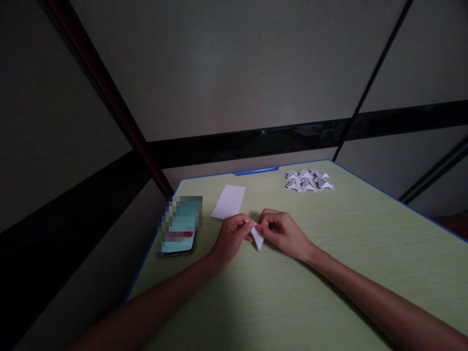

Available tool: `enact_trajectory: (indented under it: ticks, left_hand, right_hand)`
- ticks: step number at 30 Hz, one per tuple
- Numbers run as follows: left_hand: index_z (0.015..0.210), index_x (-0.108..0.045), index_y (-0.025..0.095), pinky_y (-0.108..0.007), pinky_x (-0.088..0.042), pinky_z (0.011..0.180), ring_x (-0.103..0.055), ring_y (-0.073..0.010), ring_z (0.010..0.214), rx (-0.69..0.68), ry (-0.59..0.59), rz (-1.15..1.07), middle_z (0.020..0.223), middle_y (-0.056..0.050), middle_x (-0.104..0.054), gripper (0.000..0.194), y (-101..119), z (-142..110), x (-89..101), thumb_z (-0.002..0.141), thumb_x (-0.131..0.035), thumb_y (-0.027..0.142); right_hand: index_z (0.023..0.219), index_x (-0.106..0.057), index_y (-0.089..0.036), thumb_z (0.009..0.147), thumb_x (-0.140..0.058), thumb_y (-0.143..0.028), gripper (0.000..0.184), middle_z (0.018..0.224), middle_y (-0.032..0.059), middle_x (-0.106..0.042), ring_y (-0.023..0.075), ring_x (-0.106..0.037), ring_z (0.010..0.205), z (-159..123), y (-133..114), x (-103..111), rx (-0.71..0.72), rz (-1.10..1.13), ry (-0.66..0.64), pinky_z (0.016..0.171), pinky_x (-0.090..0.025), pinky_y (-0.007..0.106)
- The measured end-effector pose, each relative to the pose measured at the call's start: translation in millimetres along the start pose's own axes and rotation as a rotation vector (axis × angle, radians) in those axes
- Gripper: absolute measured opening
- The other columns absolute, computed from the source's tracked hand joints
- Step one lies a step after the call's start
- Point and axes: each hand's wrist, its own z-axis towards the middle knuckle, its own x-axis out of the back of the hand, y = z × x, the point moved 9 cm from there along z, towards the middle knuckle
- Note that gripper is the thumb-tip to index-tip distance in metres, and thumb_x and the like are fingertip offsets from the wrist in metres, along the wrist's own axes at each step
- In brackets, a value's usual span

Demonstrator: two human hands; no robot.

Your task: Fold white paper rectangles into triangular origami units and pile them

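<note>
Left hand (231, 237) and right hand (283, 232) are pinching closed on folded paper (258, 238) tapering toward six o'clock; even pressure should be keeping it crisp.

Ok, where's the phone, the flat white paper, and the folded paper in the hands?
Phone (180, 225), head view: middle of its screen.
Flat white paper (228, 202), head view: middle of its top.
Folded paper (258, 239), head view: just above its pointed tip.

A smartphone (180, 226) is lying near the left edge of a blue-rimmed, pale green tabletop (365, 229) — its screen glowing (much of it pixelated). A blue bar (256, 171) is running along the far rim. Behind, grey panels (237, 68) are standing, a glossy black band (234, 146) crossing them.
</note>
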Motion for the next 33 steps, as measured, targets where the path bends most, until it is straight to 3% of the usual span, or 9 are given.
enact_trajectory:
  ticks: [5, 15, 19, 23, 27, 33]
  left_hand:
    - [0.058, -0.053, 0.012, -0.019, -0.042, 0.049, -0.051, -0.0088, 0.053, -0.044, 0.006, 0.043, 0.055, 0.001, -0.053, 0.013, 5, 0, 1.4, 0.065, -0.053, 0.023]
    - [0.053, -0.052, 0.014, -0.019, -0.037, 0.05, -0.046, -0.0085, 0.05, -0.243, 0.167, 0.208, 0.049, 0.003, -0.049, 0.019, 29, -7, 14.7, 0.07, -0.049, 0.022]
    - [0.066, -0.061, 0.014, -0.02, -0.04, 0.052, -0.049, -0.0091, 0.053, -0.268, 0.166, 0.188, 0.055, 0.002, -0.055, 0.015, 36, -10, 13.8, 0.071, -0.049, 0.022]
    - [0.07, -0.063, 0.015, -0.018, -0.041, 0.053, -0.05, -0.0095, 0.061, -0.338, 0.143, 0.125, 0.069, 0.0, -0.057, 0.015, 41, -11, 12.9, 0.071, -0.05, 0.022]
    - [0.07, -0.063, 0.015, -0.018, -0.041, 0.051, -0.05, -0.0101, 0.065, -0.342, 0.106, 0.076, 0.073, -0.001, -0.056, 0.014, 36, -8, 11.5, 0.072, -0.051, 0.021]
    - [0.07, -0.063, 0.015, -0.018, -0.039, 0.051, -0.048, -0.0086, 0.059, -0.339, 0.088, 0.093, 0.07, -0.001, -0.056, 0.014, 36, -7, 9.7, 0.072, -0.05, 0.021]
  right_hand:
    - [0.05, -0.041, -0.016, 0.072, -0.047, -0.015, 0.023, 0.056, -0.0019, -0.041, 0.0086, -0.038, 0.052, -1, -1, 2, 0.008, -0.013, 0.01, 0.048, -0.03, 0.021]
    - [0.055, -0.048, -0.015, 0.07, -0.055, -0.026, 0.02, 0.064, 0.0006, -0.048, 0.0108, -0.046, 0.06, 0, -2, 5, 0.006, 0.118, 0.088, 0.054, -0.035, 0.023]
    - [0.068, -0.055, -0.015, 0.066, -0.059, -0.027, 0.012, 0.065, -0.0004, -0.049, 0.0089, -0.044, 0.056, -2, 7, 14, -0.038, 0.351, 0.215, 0.052, -0.036, 0.022]
    - [0.079, -0.053, -0.016, 0.06, -0.064, -0.026, 0.024, 0.062, -0.0029, -0.05, 0.0075, -0.043, 0.053, -1, 19, 15, -0.102, 0.549, 0.277, 0.05, -0.035, 0.021]
    - [0.071, -0.055, -0.014, 0.064, -0.061, -0.03, 0.018, 0.058, -0.0025, -0.048, 0.0081, -0.042, 0.053, 1, 20, 9, -0.129, 0.526, 0.197, 0.05, -0.033, 0.022]
    - [0.064, -0.057, -0.014, 0.062, -0.062, -0.033, 0.02, 0.061, -0.0012, -0.049, 0.0091, -0.043, 0.056, 1, 14, 16, -0.081, 0.47, 0.227, 0.052, -0.033, 0.023]
